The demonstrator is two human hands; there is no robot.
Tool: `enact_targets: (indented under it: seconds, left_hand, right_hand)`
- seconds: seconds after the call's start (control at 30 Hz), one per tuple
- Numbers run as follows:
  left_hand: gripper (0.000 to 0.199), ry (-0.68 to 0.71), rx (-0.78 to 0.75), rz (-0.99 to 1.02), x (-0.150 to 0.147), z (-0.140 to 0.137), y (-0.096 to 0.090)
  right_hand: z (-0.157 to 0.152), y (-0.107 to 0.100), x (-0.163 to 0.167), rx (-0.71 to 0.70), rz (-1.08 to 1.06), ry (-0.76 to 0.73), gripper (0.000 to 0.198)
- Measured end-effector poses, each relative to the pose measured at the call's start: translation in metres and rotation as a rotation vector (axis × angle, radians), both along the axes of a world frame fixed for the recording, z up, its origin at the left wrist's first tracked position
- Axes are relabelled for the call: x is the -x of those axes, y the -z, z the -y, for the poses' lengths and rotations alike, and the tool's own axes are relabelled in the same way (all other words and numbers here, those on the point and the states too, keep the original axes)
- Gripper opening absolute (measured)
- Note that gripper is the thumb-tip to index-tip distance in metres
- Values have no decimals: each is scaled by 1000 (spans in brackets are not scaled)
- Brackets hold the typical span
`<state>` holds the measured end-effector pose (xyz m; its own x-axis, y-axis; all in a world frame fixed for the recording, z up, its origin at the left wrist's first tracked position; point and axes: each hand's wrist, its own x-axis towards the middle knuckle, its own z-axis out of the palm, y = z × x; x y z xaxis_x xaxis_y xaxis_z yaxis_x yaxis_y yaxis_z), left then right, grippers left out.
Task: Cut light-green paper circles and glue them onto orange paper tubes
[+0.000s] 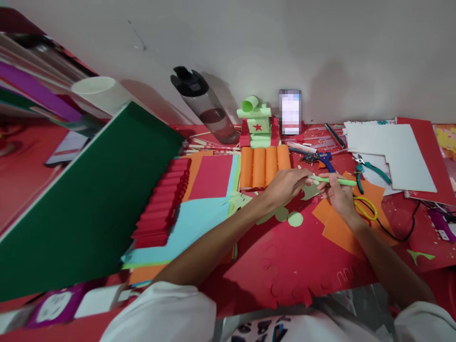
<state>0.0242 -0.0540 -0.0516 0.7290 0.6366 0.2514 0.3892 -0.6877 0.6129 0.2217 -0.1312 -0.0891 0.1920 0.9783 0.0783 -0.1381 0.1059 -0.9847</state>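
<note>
Both hands meet over the right half of the red table. A slim light green stick [345, 182], perhaps a rolled paper tube, lies level between them. My right hand [337, 194] grips it with thumb and fingers. At its pale left end, my left hand [287, 187] is closed, fingertips pinched. Below the hands are green paper discs [295, 219] and cut green scraps [311, 191]. Orange paper sheets [338, 232] and yellow-handled scissors [365, 208] sit by my right wrist. Beyond my left hand stand orange paper rolls [260, 167] and a green-and-red paper model [258, 126] with a red star.
A dark green board [92, 204] leans at left beside folded red paper [164, 204] and coloured sheets [199, 223]. At the back stand a water bottle [210, 109] and phone [290, 111]. A blue glue gun [325, 160], pliers [374, 172] and white board [388, 147] lie right.
</note>
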Motion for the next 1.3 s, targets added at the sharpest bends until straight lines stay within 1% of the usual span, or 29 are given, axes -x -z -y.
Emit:
enact_targets:
  seconds: [0.1, 0.17, 0.23, 0.3, 0.37, 0.43, 0.53, 0.63, 0.73, 0.8, 0.87, 0.9, 0.97, 1.07, 1.13, 1.2, 1.23, 1.3]
  left_hand:
    - [27, -3, -28, -65, -1, -4, 0]
    - [25, -18, -111, -162, -2, -6, -1]
    - [23, -54, -213, -265, -4, -7, -1]
    - [35, -89, -284, -355, -5, -6, 4]
    - [46, -92, -316, -422, -7, -3, 11]
    - [48, -79, -331, -458, -9, 0, 20]
    - [42, -78, -316, -473, -12, 1, 30]
    - [32, -71, -259, -470, -14, -1, 33]
    - [27, -50, -198, -462, -13, -3, 23]
    - [25, -4, -130, -451, -8, -5, 8]
    - [19, 59, 0, -410, 2, -8, -11]
    - [18, 70, 88, -359, 7, -10, -21]
    - [19, 36, 253, -221, 20, -16, -39]
    - [25, 36, 451, 7, 34, -25, -55]
    - [29, 44, 529, 110, 40, -30, -58]
    - [31, 64, 579, 162, 42, -35, -55]
    - [31, 69, 592, 173, 43, -37, -53]
    - [29, 42, 588, 179, 44, -42, -46]
  right_hand:
    - [-1, -6, -4, 9, 46, -39, 47]
    - [0, -14, -9, 27, 150, -97, 45]
    - [2, -23, -17, 11, 290, -130, 40]
    - [3, -31, -26, -54, 441, -104, 31]
    - [4, -38, -36, -140, 600, -60, 23]
    - [3, -42, -47, -211, 740, -62, 20]
    - [1, -44, -59, -248, 880, -119, 22]
    - [0, -44, -66, -250, 963, -154, 26]
    - [-2, -42, -70, -234, 1024, -189, 29]
    - [-2, -39, -71, -230, 1057, -204, 31]
    - [-3, -35, -69, -228, 1090, -221, 32]
    - [-3, -32, -67, -225, 1114, -237, 33]
    - [-5, -26, -57, -206, 1188, -280, 36]
    - [-9, -22, -33, -160, 1339, -385, 48]
    - [-11, -24, -21, -134, 1400, -473, 61]
    - [-11, -31, -17, -98, 1420, -502, 66]
    - [-10, -36, -19, -70, 1432, -484, 64]
    - [-6, -47, -30, 22, 1497, -411, 52]
